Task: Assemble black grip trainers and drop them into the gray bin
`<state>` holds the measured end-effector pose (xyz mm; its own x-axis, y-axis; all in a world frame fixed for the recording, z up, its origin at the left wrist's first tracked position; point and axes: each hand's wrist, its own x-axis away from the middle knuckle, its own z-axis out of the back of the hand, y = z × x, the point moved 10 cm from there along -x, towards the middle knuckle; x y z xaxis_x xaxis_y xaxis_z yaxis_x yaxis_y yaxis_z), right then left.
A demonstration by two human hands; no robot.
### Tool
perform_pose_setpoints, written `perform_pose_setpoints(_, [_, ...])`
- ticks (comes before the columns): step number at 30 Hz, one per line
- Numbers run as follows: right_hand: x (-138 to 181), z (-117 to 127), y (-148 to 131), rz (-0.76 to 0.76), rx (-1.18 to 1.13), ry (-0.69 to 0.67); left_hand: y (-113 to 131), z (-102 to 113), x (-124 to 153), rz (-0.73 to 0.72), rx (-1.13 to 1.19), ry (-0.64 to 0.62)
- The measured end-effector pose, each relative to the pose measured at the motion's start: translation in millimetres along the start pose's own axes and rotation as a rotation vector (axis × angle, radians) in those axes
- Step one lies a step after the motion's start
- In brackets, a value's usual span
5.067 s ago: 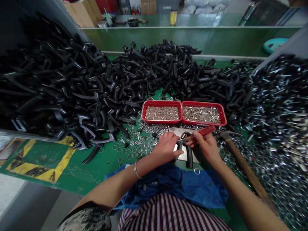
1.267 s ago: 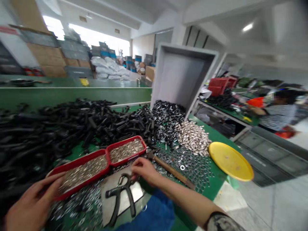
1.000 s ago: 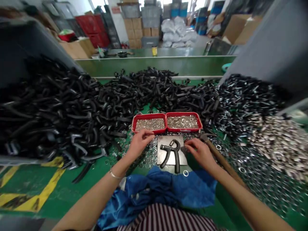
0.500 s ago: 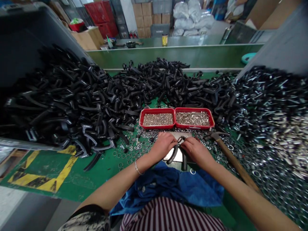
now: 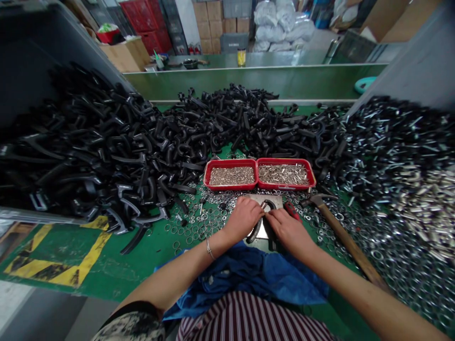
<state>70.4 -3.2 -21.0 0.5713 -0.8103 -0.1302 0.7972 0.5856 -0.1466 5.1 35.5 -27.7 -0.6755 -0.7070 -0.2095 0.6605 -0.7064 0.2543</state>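
Observation:
A black hand-gripper piece [image 5: 266,205] with a metal spring coil lies on a small steel plate [image 5: 275,199] in front of me. My left hand [image 5: 243,219] is closed over its left handle. My right hand [image 5: 288,228] pinches the piece near the coil from the right; most of both handles is hidden under my hands. A red-handled tool [image 5: 292,210] lies just right of my right hand, untouched.
Two joined red trays [image 5: 259,163] of small metal parts sit behind the plate. Black handles [image 5: 117,137] are heaped left and behind, metal parts [image 5: 401,151] right. A wooden-handled hammer [image 5: 346,241] lies right; loose rings [image 5: 199,218] litter the green table. Blue cloth [image 5: 256,274] covers my lap.
My view swung from the right side of the bench back to the plate. Both hands came in from the trays and closed on the hand-gripper piece; between the last two frames they barely shifted.

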Motion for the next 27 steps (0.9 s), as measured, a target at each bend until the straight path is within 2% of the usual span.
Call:
perform_pose_setpoints(2, [10.8,5.9,7.1,-0.019,-0.144,0.049,3.0,-0.4,1.2,-0.041,-0.037,0.008])
perform_pose_setpoints(5, [40.4,17.0,41.3,-0.134,-0.262,0.135,7.8,0.7,2.9,-0.117,-0.088,0.007])
perform_pose_setpoints(8, [81.9,27.7,87.4,-0.291,-0.110,0.160,14.6,3.1,2.0,-0.191,-0.154,-0.015])
perform_pose_setpoints(11, [120.0,33.4,123.5,-0.423,0.146,0.082,22.2,4.5,-3.0,-0.233,-0.224,-0.057])
perform_pose_setpoints(13, [136.8,32.9,136.8,-0.464,0.265,0.020,27.5,4.8,-6.3,-0.259,-0.257,-0.083])
perform_pose_setpoints(16, [147.2,26.4,147.7,-0.462,0.295,-0.019,32.8,4.3,-6.1,-0.302,-0.251,-0.109])
perform_pose_setpoints(18, [148.3,19.6,156.8,-0.471,0.225,-0.035,27.7,4.9,-2.9,-0.258,-0.173,-0.112])
perform_pose_setpoints(21, [145.9,18.0,167.6,-0.495,0.063,-0.030,6.0,8.5,5.2,-0.053,0.030,-0.064])
perform_pose_setpoints(24, [143.2,42.9,162.2,-0.517,0.007,0.099,-10.7,7.5,16.3,0.120,0.159,-0.029])
perform_pose_setpoints(26, [146.9,61.1,155.6,-0.608,-0.073,0.191,-13.7,6.0,20.2,0.172,0.179,-0.036])
perform_pose_setpoints(27, [149.6,63.4,152.2,-0.675,-0.164,0.195,-13.9,5.9,20.6,0.188,0.178,-0.042])
